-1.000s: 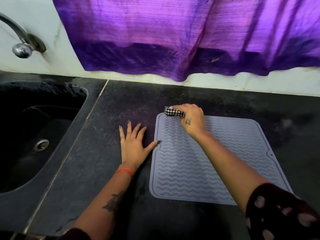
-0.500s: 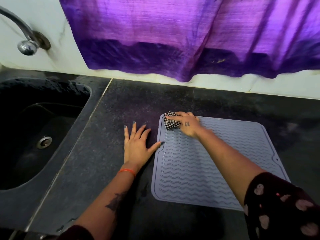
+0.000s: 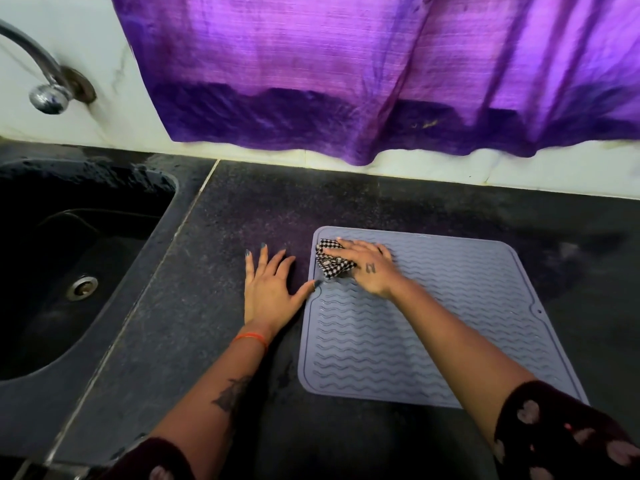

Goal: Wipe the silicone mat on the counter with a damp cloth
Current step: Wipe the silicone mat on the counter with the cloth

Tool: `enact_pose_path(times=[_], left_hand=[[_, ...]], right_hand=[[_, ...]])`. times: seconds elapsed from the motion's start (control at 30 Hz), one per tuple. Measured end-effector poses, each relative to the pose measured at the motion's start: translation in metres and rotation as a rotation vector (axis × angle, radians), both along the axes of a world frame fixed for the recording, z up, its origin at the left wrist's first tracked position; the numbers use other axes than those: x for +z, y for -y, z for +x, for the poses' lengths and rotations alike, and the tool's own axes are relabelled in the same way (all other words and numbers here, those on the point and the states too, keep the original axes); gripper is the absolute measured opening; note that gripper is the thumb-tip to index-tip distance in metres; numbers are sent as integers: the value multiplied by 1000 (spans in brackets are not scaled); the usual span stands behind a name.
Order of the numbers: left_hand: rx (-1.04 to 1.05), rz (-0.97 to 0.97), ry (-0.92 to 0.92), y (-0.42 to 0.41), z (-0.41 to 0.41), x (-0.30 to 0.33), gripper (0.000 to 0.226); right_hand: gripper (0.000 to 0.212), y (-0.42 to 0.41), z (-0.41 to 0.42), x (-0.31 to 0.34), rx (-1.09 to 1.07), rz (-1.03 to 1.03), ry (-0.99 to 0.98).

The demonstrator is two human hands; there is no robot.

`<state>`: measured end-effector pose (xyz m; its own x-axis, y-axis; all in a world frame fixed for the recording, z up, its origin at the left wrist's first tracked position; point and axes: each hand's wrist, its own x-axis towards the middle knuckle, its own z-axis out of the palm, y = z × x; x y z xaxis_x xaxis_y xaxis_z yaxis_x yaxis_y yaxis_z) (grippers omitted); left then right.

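Cloth (image 3: 333, 263) sitting at mat's (image 3: 433, 327) far-left corner, being pressed flat under right hand (image 3: 367, 268). Left hand (image 3: 268, 292) lying spread on counter (image 3: 207, 271), thumb touching mat edge. Unwiped mat stretching nearward and right.

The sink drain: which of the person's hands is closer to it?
Left. The left hand lies flat on the counter beside the sink, nearer the drain; the right hand is farther, on the mat.

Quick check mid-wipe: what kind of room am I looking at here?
Most likely a home kitchen: a dark stone counter with a sunken sink, a wall tap above it, and a ridged silicone mat laid out for wiping.
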<state>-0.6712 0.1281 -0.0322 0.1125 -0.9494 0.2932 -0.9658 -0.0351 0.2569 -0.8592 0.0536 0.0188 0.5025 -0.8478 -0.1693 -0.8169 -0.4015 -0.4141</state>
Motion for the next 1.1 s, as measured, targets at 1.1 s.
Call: enact_pose_path(times=[1.1], left_hand=[[-16,44,23,2,-1,-1,77]], right_hand=[[74,-123,-16,-31,-44,-223,31]])
